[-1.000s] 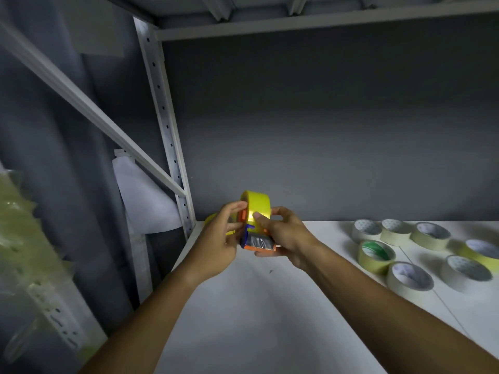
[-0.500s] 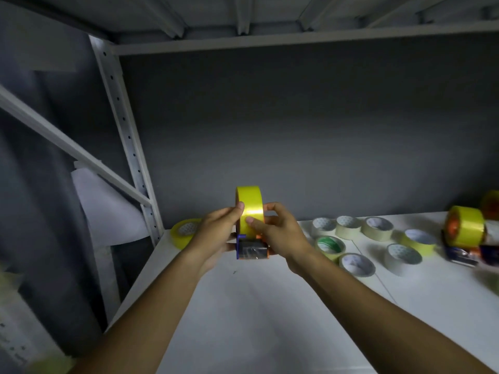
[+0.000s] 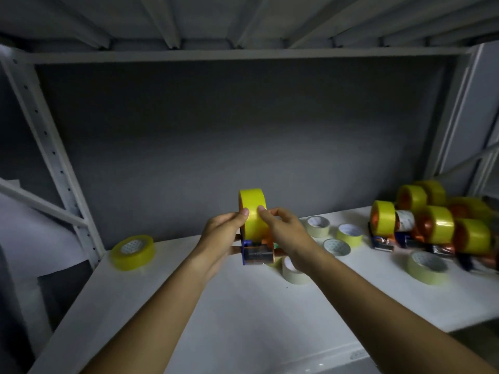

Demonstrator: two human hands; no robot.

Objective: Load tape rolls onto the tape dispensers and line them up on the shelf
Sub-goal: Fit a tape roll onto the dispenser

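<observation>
Yellow tape roll [image 3: 252, 211] sat upright on a blue-and-orange dispenser [image 3: 256, 253], held above the white shelf [image 3: 243, 314] near its middle, not resting on it. Left hand [image 3: 222, 233] gripped the roll and dispenser from the left, thumb on the roll's face. Right hand [image 3: 286, 233] gripped from the right, thumb also pressed on the tape band.

To the right, a cluster of loaded dispensers [image 3: 432, 225] stood crowded and uneven, not yet a clean line. Loose rolls [image 3: 337, 238] lay flat between the hands and that cluster; one more yellow roll [image 3: 133, 251] lay flat at the left end.

Risk, as judged: if the roll was not fully seated on its hub, it could slip off on set-down. Loose rolls in the path could block or tip the dispenser.

No brand or legible writing; labels on dispensers too blurred to read.
</observation>
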